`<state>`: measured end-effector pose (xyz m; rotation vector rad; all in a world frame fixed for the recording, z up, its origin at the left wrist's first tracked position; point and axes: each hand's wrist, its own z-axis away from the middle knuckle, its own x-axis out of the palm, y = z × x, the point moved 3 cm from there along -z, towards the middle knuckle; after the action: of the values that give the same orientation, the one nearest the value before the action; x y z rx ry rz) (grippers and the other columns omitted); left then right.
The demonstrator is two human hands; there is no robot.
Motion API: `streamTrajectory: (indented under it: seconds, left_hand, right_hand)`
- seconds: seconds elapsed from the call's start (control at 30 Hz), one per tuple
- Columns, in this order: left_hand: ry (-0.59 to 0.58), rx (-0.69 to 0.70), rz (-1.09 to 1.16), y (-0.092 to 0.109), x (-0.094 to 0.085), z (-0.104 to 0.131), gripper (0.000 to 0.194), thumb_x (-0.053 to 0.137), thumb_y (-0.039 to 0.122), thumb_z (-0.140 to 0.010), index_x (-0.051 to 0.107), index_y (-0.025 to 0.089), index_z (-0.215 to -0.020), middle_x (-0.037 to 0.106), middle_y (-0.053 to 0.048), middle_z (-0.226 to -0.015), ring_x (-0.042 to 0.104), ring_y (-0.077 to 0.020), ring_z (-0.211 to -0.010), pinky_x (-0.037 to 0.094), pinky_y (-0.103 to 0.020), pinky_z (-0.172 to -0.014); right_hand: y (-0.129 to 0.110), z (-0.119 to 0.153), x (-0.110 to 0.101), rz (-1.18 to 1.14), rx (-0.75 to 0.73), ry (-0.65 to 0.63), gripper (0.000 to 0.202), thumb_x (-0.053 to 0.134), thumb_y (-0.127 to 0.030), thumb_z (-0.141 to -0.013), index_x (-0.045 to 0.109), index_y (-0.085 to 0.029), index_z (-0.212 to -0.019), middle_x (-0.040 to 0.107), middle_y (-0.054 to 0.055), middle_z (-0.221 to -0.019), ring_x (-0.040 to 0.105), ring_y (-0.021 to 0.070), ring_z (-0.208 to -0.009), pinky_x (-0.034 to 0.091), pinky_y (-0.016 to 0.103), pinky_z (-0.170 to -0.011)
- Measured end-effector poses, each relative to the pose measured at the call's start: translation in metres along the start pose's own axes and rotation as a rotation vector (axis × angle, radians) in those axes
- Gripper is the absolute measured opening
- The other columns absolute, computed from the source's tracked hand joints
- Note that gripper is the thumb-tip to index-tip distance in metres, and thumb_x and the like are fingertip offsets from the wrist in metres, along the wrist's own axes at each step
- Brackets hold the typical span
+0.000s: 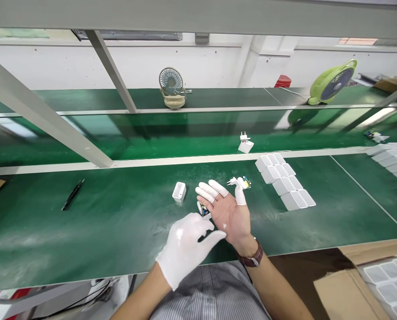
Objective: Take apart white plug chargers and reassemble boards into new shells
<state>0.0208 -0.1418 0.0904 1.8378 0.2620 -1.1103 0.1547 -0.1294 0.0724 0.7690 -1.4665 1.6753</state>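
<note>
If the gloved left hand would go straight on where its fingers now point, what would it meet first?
Most likely the right hand, on its open palm, just beyond the thumb tip of the left hand; the depth between them is unclear.

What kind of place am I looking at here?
Probably an electronics assembly workshop: several white plastic cases stand in rows on a long green bench, a small circuit board lies there too, and the worker's left hand wears a white glove.

Green bench (118, 240): white cases (283, 180), circuit boards (247, 182), 1 black tool (73, 194)
</note>
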Motion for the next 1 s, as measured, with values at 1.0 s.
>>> streamTrajectory:
  seconds: [1.0]
  left_hand:
    - [-0.169,-0.276,0.547,-0.006,0.033,-0.009,0.041,0.067,0.039,-0.085,0.043,0.018,-0.058,0.040,0.006,-0.057,0.033,-0.0083,-0.055,0.025,-0.024,-0.052]
  right_hand:
    - [0.001,0.016,0.007,-0.059,-0.156,-0.056,0.070,0.024,-0.070,-0.097,0.069,-0.021,-0.120,0.070,0.012,-0.125,0.060,0.0314,-0.125,0.039,0.057,-0.112]
